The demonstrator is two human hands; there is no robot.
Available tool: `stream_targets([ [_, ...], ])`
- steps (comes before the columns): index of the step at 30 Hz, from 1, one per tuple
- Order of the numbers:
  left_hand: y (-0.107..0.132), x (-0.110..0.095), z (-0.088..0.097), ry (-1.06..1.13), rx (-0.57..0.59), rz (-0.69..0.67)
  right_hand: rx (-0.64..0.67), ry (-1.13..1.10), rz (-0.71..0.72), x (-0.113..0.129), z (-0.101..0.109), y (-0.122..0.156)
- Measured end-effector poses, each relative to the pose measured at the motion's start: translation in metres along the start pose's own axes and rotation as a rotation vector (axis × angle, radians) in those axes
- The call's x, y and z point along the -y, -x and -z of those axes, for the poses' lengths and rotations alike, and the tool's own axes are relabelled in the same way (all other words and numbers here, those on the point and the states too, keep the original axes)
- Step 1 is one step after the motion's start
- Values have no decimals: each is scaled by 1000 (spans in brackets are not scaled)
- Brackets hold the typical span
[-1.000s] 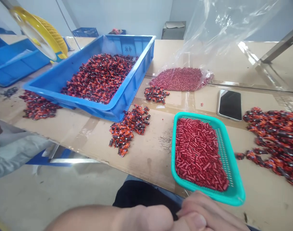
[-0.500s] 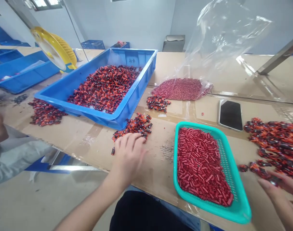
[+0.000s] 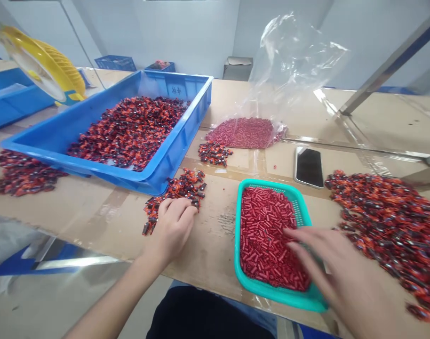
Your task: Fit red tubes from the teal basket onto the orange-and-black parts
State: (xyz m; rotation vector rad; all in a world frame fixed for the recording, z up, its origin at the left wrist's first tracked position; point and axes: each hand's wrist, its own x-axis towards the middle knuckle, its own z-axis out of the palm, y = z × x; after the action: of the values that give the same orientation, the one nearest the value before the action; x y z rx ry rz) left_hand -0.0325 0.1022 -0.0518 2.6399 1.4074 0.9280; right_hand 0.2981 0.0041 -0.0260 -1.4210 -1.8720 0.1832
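My left hand [image 3: 174, 228] rests at the near side of a small pile of orange-and-black parts [image 3: 187, 183]. Its fingers are curled, and whatever the fingertips hold is hidden. A green plastic basket [image 3: 238, 245] full of short red tubes [image 3: 266, 230] stands right of it. Over the basket's right side reaches my right hand [image 3: 335, 263], slightly blurred. Its fingers are stretched out, thumb and forefinger a little apart, the tips at the red tubes, with nothing visible between them.
A big blue crate [image 3: 165, 162] holds many orange-and-black parts. More lie in a heap [image 3: 387, 221] on the right and a pile [image 3: 26, 174] at left. A clear bag [image 3: 246, 132] of red tubes, a phone [image 3: 308, 165] and a yellow fan [image 3: 42, 66] are on the table.
My right hand has moved left from the heap of orange-and-black parts to the basket of red tubes. My left hand stays by its small pile. The view has shifted right.
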Motion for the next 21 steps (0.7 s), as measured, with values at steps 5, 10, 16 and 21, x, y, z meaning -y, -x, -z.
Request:
stream_targets([
  [5, -2, -22, 11, 264, -47, -28, 215, 225, 66, 18, -44, -8],
  [10, 6, -55, 22, 704, 13, 172, 256, 220, 46, 16, -44, -12],
  [16, 17, -81, 23, 1014, -26, 301, 205, 133, 23, 28, -25, -20],
  [21, 16, -91, 31, 893, -126, 71, 130, -322, -124, 70, -9, -20],
])
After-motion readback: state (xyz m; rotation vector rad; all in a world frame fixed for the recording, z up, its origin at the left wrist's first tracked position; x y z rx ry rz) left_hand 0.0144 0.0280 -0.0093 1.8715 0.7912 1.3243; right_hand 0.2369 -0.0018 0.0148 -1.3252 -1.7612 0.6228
